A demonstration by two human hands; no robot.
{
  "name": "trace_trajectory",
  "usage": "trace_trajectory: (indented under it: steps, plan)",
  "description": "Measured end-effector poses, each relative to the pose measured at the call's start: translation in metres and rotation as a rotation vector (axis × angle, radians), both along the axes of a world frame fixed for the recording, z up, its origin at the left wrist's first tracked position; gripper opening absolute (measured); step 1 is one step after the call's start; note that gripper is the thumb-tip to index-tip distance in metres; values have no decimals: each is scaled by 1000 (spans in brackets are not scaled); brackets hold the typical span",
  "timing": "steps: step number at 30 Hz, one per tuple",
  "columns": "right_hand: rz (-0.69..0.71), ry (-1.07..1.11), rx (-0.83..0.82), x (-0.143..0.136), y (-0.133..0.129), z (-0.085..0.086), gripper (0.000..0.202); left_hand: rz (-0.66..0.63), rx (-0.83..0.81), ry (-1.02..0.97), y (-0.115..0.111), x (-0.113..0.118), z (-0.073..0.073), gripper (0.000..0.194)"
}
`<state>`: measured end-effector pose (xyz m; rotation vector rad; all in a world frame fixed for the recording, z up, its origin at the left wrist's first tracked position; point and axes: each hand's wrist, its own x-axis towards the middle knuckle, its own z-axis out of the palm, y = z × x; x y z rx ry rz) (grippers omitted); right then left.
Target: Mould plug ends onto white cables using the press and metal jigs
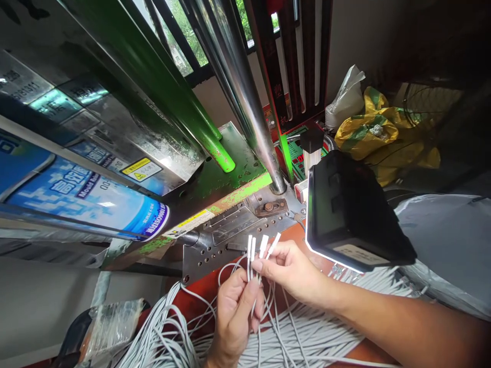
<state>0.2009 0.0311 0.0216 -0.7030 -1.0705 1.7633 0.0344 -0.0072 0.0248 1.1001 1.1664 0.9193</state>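
Observation:
My left hand (pixel 238 309) is closed around several thin white cables, whose white connector ends (pixel 251 250) stick up above the fingers. From the right, my right hand (pixel 291 268) pinches one of these cables close to its white tip (pixel 273 244). The tips stand side by side, slightly fanned out. Below both hands lies a big pile of white cables (pixel 299 327), with loops (pixel 164 327) bulging to the left. Just beyond the fingertips is the steel plate (pixel 209 255) of a machine, drilled with holes.
A green press frame with a polished steel column (pixel 245 92) rises ahead. A blue spray can (pixel 115 199) stands at left. The black lamp (pixel 353 214) hangs close above my right forearm. Yellow bags (pixel 368 128) lie at the back right.

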Motion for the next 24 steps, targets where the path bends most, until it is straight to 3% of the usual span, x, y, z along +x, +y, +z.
trace_trajectory:
  steps: [3,9,16,24]
  plan:
    - [-43,-31,-11,0,1,1,55,26,-5,-17,0,2,5,38]
    - [-1,72,-8,0,1,0,52,46,2,-8,-1,2,5,44]
    - [-35,-45,9,3,1,0,51,63,2,-9,0,2,4,46]
    - [45,129,0,3,1,15,48,55,-10,-47,-1,-3,-1,42]
